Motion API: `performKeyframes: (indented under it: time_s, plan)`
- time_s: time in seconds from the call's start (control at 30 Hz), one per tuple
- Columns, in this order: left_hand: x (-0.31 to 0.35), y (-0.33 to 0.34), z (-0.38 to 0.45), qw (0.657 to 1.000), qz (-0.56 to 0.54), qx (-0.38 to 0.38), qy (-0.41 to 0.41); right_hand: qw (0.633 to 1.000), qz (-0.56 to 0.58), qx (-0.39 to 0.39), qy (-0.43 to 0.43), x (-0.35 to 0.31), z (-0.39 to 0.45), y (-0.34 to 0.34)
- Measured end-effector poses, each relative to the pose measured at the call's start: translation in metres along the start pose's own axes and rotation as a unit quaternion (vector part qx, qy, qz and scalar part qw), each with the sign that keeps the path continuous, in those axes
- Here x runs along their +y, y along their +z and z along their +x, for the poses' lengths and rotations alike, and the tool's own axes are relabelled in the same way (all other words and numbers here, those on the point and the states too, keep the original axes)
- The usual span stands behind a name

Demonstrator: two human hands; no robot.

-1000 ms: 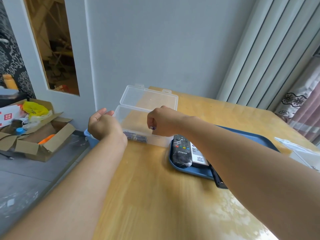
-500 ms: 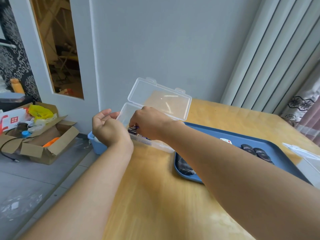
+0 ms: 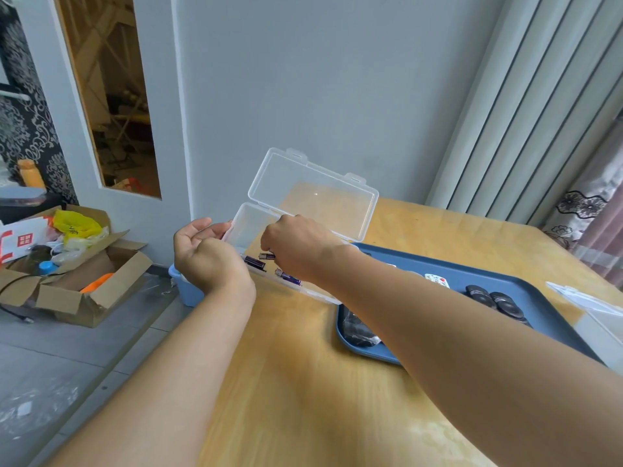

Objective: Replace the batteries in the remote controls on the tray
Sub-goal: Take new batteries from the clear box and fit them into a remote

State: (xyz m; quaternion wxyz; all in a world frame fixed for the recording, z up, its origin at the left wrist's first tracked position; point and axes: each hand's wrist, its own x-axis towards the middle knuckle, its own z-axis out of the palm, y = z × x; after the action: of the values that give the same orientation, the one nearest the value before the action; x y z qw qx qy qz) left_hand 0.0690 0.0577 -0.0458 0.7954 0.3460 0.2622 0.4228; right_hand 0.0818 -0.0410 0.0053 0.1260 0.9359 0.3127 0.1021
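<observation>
A clear plastic box stands open at the table's far left corner, lid raised. Dark purple batteries lie along its front wall. My right hand reaches into the box and pinches one battery at its fingertips. My left hand sits at the box's left end, fingers spread against its side. A blue tray lies to the right, with a black remote at its near left corner, a white remote and dark round pieces; my right forearm hides most of it.
A second clear box sits at the right edge of the wooden table. A light blue bin stands on the floor by the table's corner, and an open cardboard box of clutter lies further left. Grey wall behind.
The box lid has swung up higher. My right hand moved left into the box and closed its fingertips on a battery. My left hand shifted to the box's left end.
</observation>
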Motion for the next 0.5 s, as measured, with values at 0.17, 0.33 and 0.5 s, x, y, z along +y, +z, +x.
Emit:
performKeyframes:
  time_s: [0.17, 0.33, 0.5]
  plan:
    - [-0.002, 0.002, 0.002, 1.0, -0.011, -0.004, -0.004, 1.0, 0.005, 0.018, 0.009, 0.004, -0.003, 0.007]
    - [0.001, 0.0, -0.001, 1.0, 0.004, 0.0, 0.002, 0.997, 0.05, 0.051, -0.001, 0.009, 0.0, 0.02]
    - [0.002, -0.001, -0.003, 1.0, 0.006, -0.003, 0.005, 0.999, 0.03, 0.035, -0.022, 0.013, -0.002, 0.021]
